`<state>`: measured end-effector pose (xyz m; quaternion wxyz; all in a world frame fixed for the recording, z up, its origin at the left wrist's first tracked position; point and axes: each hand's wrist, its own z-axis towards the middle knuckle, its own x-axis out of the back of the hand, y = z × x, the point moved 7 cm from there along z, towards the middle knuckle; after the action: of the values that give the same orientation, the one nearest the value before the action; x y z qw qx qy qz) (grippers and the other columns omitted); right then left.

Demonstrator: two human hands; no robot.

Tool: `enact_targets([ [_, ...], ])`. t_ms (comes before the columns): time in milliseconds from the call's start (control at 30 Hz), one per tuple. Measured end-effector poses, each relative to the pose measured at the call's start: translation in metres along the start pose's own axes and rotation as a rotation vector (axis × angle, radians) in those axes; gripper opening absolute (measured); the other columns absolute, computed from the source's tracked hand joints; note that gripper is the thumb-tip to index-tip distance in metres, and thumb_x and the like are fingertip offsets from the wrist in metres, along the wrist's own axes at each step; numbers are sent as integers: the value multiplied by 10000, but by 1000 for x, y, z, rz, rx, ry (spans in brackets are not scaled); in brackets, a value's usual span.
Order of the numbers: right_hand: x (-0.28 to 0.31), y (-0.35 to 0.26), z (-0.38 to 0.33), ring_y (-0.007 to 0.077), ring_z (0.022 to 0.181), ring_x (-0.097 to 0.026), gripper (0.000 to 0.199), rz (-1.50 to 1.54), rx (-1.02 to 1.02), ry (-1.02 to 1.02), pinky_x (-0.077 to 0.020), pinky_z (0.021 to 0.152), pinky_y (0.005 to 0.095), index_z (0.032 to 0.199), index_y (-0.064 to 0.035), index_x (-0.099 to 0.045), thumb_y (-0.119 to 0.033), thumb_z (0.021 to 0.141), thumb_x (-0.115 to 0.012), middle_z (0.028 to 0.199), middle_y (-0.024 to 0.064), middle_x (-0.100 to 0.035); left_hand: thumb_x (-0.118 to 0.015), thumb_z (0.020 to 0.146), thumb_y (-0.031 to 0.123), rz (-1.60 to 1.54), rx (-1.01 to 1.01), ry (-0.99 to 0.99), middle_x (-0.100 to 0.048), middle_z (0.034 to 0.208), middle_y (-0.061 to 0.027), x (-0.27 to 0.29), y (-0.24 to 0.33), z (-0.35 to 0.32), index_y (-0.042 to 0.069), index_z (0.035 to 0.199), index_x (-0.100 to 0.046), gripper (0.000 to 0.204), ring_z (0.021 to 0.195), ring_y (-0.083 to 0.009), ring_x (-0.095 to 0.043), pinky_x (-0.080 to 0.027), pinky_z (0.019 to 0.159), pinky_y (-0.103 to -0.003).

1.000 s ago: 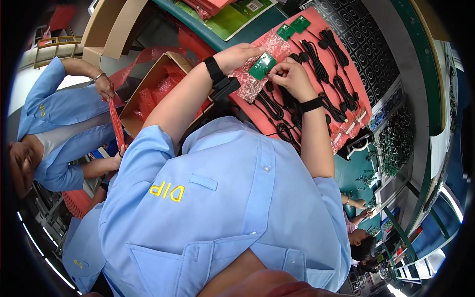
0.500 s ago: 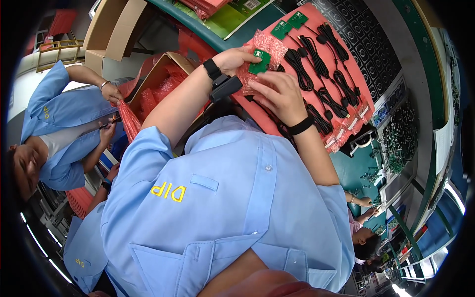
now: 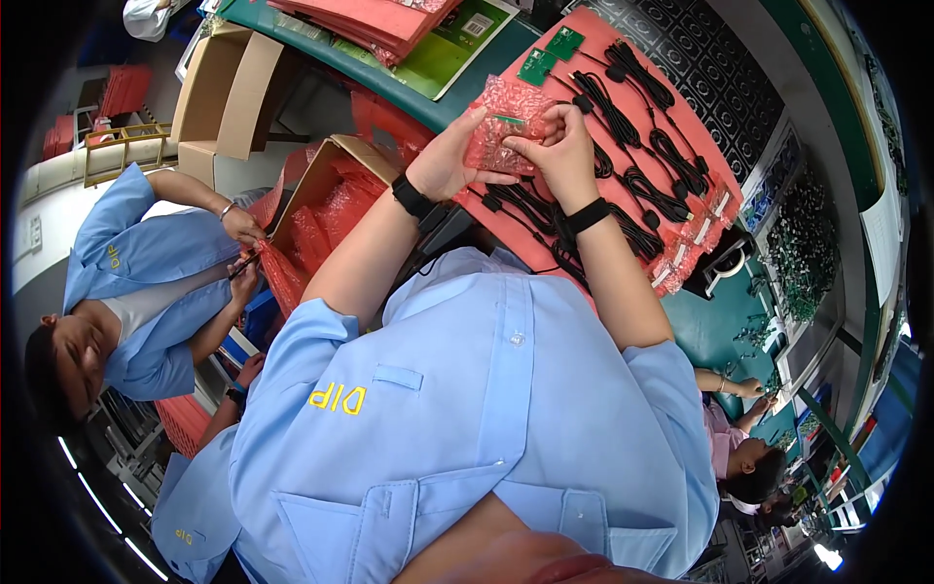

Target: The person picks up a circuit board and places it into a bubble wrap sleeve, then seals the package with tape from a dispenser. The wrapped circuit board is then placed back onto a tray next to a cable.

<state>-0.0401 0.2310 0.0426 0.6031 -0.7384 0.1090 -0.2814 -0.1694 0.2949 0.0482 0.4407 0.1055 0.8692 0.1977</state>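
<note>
A pink bubble-wrap bag (image 3: 488,148) is held up between my two hands over the near edge of the table. Only a thin green strip of a circuit board (image 3: 508,120) shows at the bag; the rest is covered by the wrap. My left hand (image 3: 448,159) grips the bag's left side, thumb on top and fingers along its lower edge. With thumb and fingertips, my right hand (image 3: 564,156) pinches the right side. Beyond the bag, green circuit boards (image 3: 536,67) and coiled black cables (image 3: 611,109) lie on a pink foam sheet (image 3: 584,29).
A cardboard box (image 3: 326,161) full of pink wrap stands at left, where a co-worker (image 3: 146,282) handles a pink bag. Stacked pink sheets (image 3: 375,24) lie at the back on the green table (image 3: 428,109). Beyond the foam sits a black patterned mat (image 3: 696,88).
The green board, earlier face-up in my left hand, is now mostly covered by the bubble-wrap bag. My right hand has closed from spread fingers to a pinch on the bag.
</note>
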Motion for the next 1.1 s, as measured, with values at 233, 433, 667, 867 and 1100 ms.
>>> enact_targets([
  [233,-2,-24,6,179,913,-594,338,125,306,-191,-477,803,298,999,-53,-645,-106,684,-754,978,45,-639,-454,949,190,373,-27,-60,-533,1204,-86,2,-3,1,90,1283,-401,352,1030,-232,-594,-502,881,-441],
  [433,0,-37,-15,212,1034,-566,381,-166,681,-171,-454,842,320,1094,-78,-624,-42,719,-682,1145,61,-592,-454,951,226,147,89,-80,-546,1180,-81,-3,0,-6,96,1282,-411,358,1011,-211,-599,-508,880,-415],
  [667,8,-47,-38,236,1045,-563,301,-567,745,-123,-403,924,371,1091,-115,-633,-123,791,-611,1149,25,-602,-480,941,286,47,277,-66,-579,1124,-45,-7,-10,8,124,1264,-449,363,1022,-184,-587,-500,883,-361],
  [867,70,-43,-76,226,969,-597,240,-390,703,-33,-432,864,353,1047,-84,-649,-152,820,-612,999,72,-653,-525,927,230,388,24,180,-631,1007,-30,40,12,50,124,1111,-561,215,883,-156,-623,-535,768,-315],
  [1100,341,197,-234,104,794,-555,273,-36,-297,1216,-437,726,261,937,13,-645,-248,881,-589,854,38,-638,-536,917,153,458,-49,239,-637,976,-27,35,17,58,109,1090,-563,181,871,-156,-626,-541,767,-310],
])
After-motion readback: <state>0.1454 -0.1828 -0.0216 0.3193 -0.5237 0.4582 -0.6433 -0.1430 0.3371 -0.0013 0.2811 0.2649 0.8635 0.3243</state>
